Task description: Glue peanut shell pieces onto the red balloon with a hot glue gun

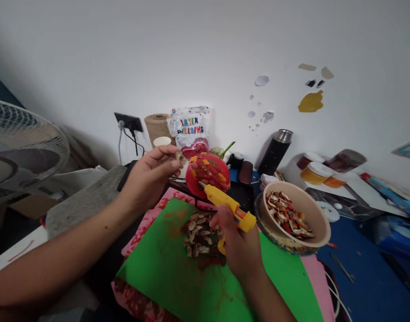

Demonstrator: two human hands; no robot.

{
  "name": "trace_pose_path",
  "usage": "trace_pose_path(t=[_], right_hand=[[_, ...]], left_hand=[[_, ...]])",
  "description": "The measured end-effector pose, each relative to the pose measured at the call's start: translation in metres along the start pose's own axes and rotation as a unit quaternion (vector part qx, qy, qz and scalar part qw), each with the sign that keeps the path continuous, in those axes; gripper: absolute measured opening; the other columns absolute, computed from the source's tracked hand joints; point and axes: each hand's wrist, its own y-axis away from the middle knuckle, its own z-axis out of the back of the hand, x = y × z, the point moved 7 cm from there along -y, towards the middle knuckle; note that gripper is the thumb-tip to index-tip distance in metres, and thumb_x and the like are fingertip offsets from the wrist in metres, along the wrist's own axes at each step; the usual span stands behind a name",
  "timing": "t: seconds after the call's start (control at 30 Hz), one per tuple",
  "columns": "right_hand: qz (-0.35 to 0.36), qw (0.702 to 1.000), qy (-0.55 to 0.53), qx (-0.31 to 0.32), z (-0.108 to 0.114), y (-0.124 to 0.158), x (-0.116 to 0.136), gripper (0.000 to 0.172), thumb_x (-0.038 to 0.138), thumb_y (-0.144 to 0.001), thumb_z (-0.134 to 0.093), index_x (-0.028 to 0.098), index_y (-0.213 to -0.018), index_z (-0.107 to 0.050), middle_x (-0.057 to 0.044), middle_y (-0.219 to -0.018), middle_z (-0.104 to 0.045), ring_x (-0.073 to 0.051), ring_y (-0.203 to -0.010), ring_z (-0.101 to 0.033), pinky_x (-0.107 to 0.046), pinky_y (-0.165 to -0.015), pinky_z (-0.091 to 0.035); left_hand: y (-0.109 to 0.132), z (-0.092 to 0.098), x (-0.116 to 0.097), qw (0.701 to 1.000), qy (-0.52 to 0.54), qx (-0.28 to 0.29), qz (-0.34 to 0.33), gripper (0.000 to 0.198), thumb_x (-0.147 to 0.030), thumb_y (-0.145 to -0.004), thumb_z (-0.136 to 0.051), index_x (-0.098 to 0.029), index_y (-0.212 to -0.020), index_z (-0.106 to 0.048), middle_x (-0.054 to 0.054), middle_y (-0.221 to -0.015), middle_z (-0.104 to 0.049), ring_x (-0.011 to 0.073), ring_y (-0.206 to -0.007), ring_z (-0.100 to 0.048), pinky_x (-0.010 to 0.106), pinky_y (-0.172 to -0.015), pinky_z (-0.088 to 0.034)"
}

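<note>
My left hand (150, 176) is raised above the table with its fingers pinched on a small pale shell piece (180, 157). My right hand (237, 243) grips a yellow glue gun (227, 205), its nozzle pointing up and left at a red round object (207, 175) covered with glued red and orange shell pieces. Just under the gun, a pile of brownish shell pieces (200, 235) lies on a green sheet (164, 273). A beige bowl (321, 221) holding more painted shell pieces sits to the right of my right hand.
A fan (22, 150) stands at the left. Against the wall are a twine roll (157, 126), a bag of latex balloons (190, 126), a black flask (275, 152) and paint jars (315, 172). A pink sheet (314, 273) lies under the green one; blue tabletop (359, 277) shows at the right.
</note>
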Motion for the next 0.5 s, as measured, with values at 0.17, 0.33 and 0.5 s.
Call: trace_pose_path(t=[0.17, 0.33, 0.5], right_hand=[[-0.007, 0.998, 0.008, -0.058, 0.013, -0.003, 0.005, 0.077, 0.089, -0.097, -0.068, 0.019, -0.068, -0.077, 0.004, -0.057, -0.046, -0.010, -0.047, -0.038, -0.024, -0.041, -0.030], [-0.023, 0.996, -0.025, -0.079, 0.022, -0.008, 0.007, 0.078, 0.093, -0.090, -0.073, 0.019, -0.067, -0.075, 0.004, -0.056, -0.049, -0.011, -0.047, -0.043, -0.023, -0.041, -0.036], [-0.023, 0.994, -0.058, -0.091, 0.027, -0.009, 0.001, 0.071, 0.086, -0.092, -0.078, 0.020, -0.070, -0.073, 0.003, -0.059, -0.052, -0.011, -0.049, -0.046, -0.023, -0.043, -0.038]], left_hand=[[-0.018, 0.015, -0.046, 0.993, -0.006, -0.057, -0.107, 0.035, -0.019, -0.064, -0.108, -0.021, -0.093, -0.088, 0.001, -0.090, -0.079, 0.0150, -0.081, -0.072, 0.023, -0.070, -0.061], [-0.039, 0.007, -0.050, 0.985, -0.088, 0.000, -0.145, 0.035, -0.021, -0.067, -0.105, -0.023, -0.095, -0.087, 0.001, -0.091, -0.078, 0.0144, -0.079, -0.069, 0.026, -0.076, -0.060], [-0.067, -0.017, -0.044, 0.891, -0.381, 0.137, -0.204, 0.026, -0.032, -0.083, -0.092, -0.023, -0.106, -0.084, 0.007, -0.105, -0.082, 0.0235, -0.096, -0.073, 0.036, -0.091, -0.058]])
